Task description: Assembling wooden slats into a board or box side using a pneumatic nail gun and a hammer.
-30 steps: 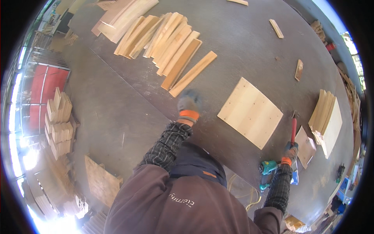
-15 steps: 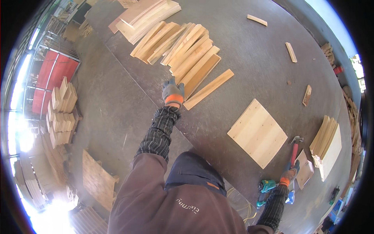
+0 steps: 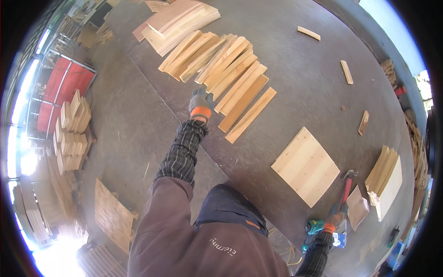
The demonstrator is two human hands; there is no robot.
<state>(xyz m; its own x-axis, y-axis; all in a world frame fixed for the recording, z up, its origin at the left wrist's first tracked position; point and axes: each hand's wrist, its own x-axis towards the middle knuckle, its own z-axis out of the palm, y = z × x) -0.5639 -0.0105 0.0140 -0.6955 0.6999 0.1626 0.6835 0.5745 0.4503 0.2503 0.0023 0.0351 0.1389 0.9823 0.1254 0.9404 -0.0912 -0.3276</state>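
My left hand, in a grey glove with an orange cuff, is beside the near ends of a row of wooden slats. Its fingertips are at the end of one slat; whether they grip it cannot be made out. Two slats nearest me, a browner one and a paler one, lie apart from the row. My right hand, gloved likewise, is closed round the red handle of a claw hammer, its head pointing away from me. A square wooden panel lies flat between my hands.
Stacked thin boards lie beyond the slats. Right of the hammer are a small board and a stack of wood pieces. A green power tool is beside my right wrist. Loose offcuts are scattered at the far right.
My left hand has moved slightly left, off the browner slat's end. The nearer slats have spread apart, with wider gaps between them. My right hand still holds the hammer.
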